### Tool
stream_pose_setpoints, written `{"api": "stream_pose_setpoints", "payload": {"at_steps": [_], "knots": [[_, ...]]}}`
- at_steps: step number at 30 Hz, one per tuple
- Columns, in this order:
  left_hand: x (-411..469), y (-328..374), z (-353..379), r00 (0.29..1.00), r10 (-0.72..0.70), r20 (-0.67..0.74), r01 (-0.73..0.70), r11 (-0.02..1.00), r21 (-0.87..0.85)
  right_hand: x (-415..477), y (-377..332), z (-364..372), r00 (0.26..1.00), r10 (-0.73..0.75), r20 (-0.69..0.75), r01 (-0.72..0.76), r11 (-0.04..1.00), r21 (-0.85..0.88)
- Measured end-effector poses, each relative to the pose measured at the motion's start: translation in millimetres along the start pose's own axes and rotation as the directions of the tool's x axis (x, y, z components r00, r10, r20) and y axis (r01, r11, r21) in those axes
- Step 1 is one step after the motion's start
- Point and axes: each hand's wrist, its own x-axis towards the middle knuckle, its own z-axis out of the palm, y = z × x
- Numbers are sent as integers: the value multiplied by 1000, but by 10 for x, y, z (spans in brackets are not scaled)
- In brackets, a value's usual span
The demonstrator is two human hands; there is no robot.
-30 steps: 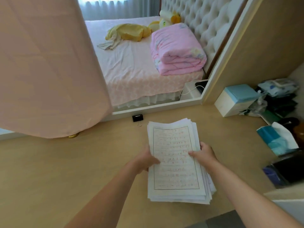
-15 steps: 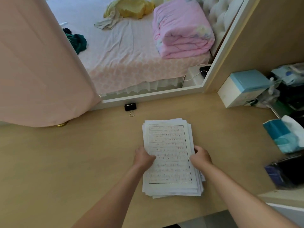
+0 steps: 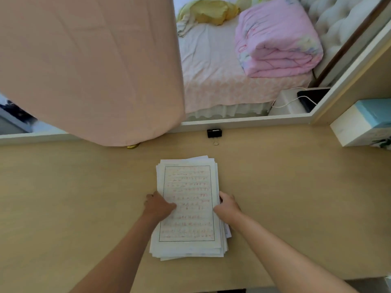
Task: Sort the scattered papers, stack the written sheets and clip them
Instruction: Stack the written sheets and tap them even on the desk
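As we look down over the desk (image 3: 63, 197), the stack of written sheets (image 3: 188, 187) lies flat in the middle of the pale wood, straight ahead of us, its long side running away from our body. The top sheet shows a ruled frame filled with rows of reddish writing, too small for us to read. Under it the edges fan out, uneven at the far end and at the near right corner, so it is not squared up yet.

Our left hand (image 3: 159, 206) grips the stack at its left edge, about halfway along, thumb side over the top sheet and fingers curled at the side. Our right hand (image 3: 228, 208) does the same on the right edge, fingers curled round the sheets; whether the fingertips reach beneath, we cannot tell.

And there's the binder clip (image 3: 214, 133), black, one wire handle pointing our way. It sits well apart from the stack, against the white ledge (image 3: 254, 122) at the back of the desk.

Left of the clip, a pink cloth (image 3: 84, 60) hangs down over the ledge. At the far right, a white box with a blue top (image 3: 359, 121) stands on the desk. Beyond the ledge, a bed (image 3: 211, 77) carries a folded pink quilt (image 3: 275, 39) and a yellow garment (image 3: 209, 13).
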Motion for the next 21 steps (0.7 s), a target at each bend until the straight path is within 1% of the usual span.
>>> {"api": "stream_pose_setpoints", "payload": {"at_steps": [3, 5, 7, 8, 10, 12, 14, 16, 17, 19, 21], "knots": [[120, -292, -303, 997, 25, 72, -22, 999, -40, -180, -374, 183, 999, 13, 42, -11, 999, -37], [223, -428, -463, 995, 44, 91, -40, 998, -44, -218, -507, 221, 996, 44, 81, -40, 998, -46], [307, -489, -586, 996, 56, 75, -51, 996, -68, -215, -599, 220, 993, 76, 86, -72, 996, -49], [317, -492, -638, 996, 47, 71, -40, 994, -106, -207, -632, 226, 994, 87, 66, -84, 995, -48], [283, -468, -698, 998, 29, 57, -20, 987, -160, -201, -687, 263, 994, 105, -26, -106, 994, -38], [233, -436, -703, 996, 67, -62, -72, 994, -80, -186, -726, 286, 984, 111, -136, -123, 989, -82], [206, -358, -671, 952, 208, -225, -217, 976, -15, -177, -803, 234, 975, 50, -217, -83, 987, -141], [206, -171, -689, 903, 323, -282, -347, 937, -39, -118, -907, 75, 960, -68, -271, -1, 969, -248], [238, -58, -697, 885, 370, -282, -397, 917, -44, -66, -962, -28, 951, -120, -284, 30, 953, -302], [318, 197, -702, 865, 432, -256, -443, 897, 17, 66, -1064, -220, 939, -198, -283, 81, 923, -376], [408, 401, -692, 880, 431, -201, -406, 901, 156, 181, -1169, -340, 946, -249, -209, 136, 888, -440]]}}
